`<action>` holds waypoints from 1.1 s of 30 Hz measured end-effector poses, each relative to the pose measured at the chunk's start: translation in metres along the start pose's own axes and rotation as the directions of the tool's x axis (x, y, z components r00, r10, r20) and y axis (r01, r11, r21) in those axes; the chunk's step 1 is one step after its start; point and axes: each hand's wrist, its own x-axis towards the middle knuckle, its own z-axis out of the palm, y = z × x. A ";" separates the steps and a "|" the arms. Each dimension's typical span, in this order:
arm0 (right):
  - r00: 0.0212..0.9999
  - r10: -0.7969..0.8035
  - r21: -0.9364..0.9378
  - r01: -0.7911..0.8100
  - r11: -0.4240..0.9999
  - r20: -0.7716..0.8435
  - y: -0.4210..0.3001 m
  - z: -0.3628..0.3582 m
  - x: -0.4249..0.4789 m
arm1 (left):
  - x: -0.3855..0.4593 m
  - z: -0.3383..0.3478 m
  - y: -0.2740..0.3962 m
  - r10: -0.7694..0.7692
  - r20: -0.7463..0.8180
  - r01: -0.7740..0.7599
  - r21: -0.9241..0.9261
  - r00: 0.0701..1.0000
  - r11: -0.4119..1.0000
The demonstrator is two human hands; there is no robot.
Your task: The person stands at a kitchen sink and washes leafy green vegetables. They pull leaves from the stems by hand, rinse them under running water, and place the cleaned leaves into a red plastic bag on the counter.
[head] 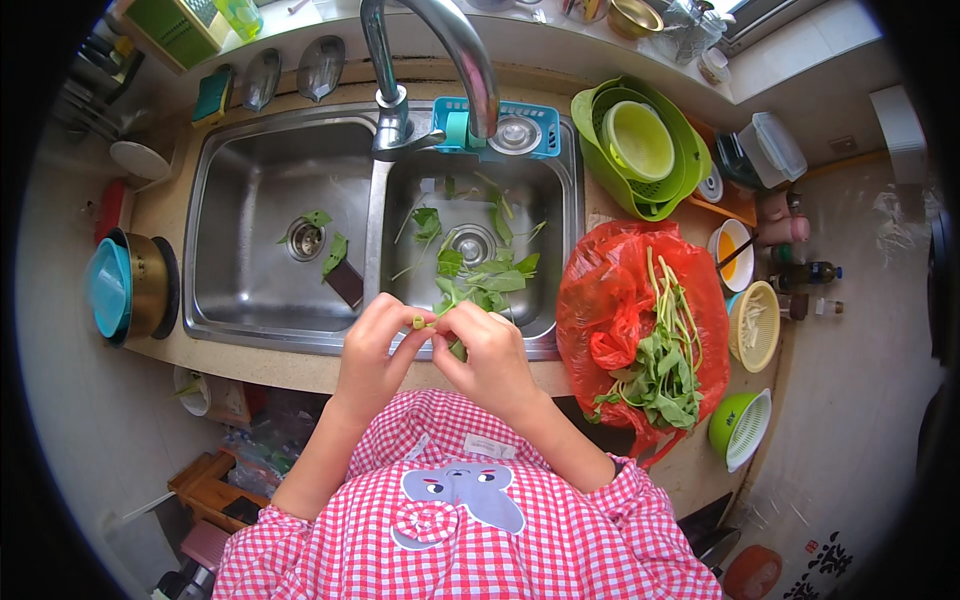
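Observation:
My left hand (386,345) pinches a short hollow green stem (418,322) between thumb and fingers, over the sink's front rim. Right beside it, my right hand (486,352) grips a leafy piece of the same vegetable, which looks like water spinach; its fingers partly hide it. Below and beyond my hands, loose leaves and stem pieces (499,281) lie in the right sink basin (544,225). To the right, a bunch of long-stemmed greens (666,375) rests on a red plastic bag (592,300) on the counter.
The left basin (255,195) holds a few leaves and a dark flat object (345,283) near its drain. A chrome faucet (442,30) arches over the divider. Green colanders (637,142), an orange-filled bowl (730,255) and a yellow basket (754,326) line the right; a pot (146,289) stands left.

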 end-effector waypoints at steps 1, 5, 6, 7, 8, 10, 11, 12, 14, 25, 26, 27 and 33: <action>1.000 0.010 -0.001 -0.010 1.000 -0.016 0.000 0.000 0.000 | 0.000 0.001 -0.001 0.012 0.000 -0.012 0.012 1.000 1.000; 0.985 0.119 0.182 -0.095 0.979 -0.127 0.004 0.003 0.002 | 0.001 0.003 0.002 0.041 -0.033 -0.039 0.049 0.999 0.998; 0.978 0.127 0.189 -0.094 0.977 -0.167 0.006 0.002 0.003 | 0.001 0.003 0.002 0.045 -0.054 -0.043 0.050 0.998 0.998; 0.969 0.134 0.196 -0.093 0.976 -0.206 0.009 0.000 0.003 | 0.001 0.003 0.002 0.050 -0.076 -0.046 0.051 0.996 0.998; 0.951 0.202 0.265 -0.137 0.955 -0.236 0.016 -0.003 0.004 | 0.001 0.000 0.001 0.037 -0.086 -0.032 0.051 0.996 0.998; 0.907 0.296 0.340 -0.188 0.921 -0.301 0.040 -0.007 0.004 | 0.003 -0.008 -0.004 0.014 -0.105 -0.009 0.048 0.994 0.999; 0.884 0.335 0.358 -0.212 0.909 -0.327 0.052 -0.011 0.007 | 0.003 -0.010 -0.006 -0.001 -0.089 0.004 0.040 0.996 0.999; 0.901 0.311 0.243 -0.243 0.939 -0.302 0.061 -0.017 0.010 | 0.003 -0.013 -0.008 -0.016 -0.075 0.019 0.036 0.997 0.999; 0.953 0.224 -0.082 -0.245 0.966 -0.204 0.088 -0.025 0.014 | 0.001 -0.016 -0.009 -0.056 -0.036 0.057 0.028 0.998 0.998; 0.926 0.374 0.040 -0.372 0.927 -0.053 0.172 0.051 0.091 | -0.022 -0.016 -0.031 -0.117 0.088 0.113 0.048 0.989 0.992; 0.951 0.303 -0.076 -0.307 0.949 -0.064 0.179 0.059 0.106 | -0.021 -0.015 -0.035 -0.109 0.104 0.104 0.057 0.989 0.993; 0.972 0.229 -0.186 -0.236 0.954 -0.057 0.186 0.069 0.119 | -0.021 -0.013 -0.038 -0.110 0.116 0.102 0.071 0.987 0.992; 0.966 0.189 -0.629 -0.035 0.776 0.179 0.227 0.123 0.168 | -0.012 0.009 -0.058 -0.008 0.286 -0.025 0.111 0.958 0.993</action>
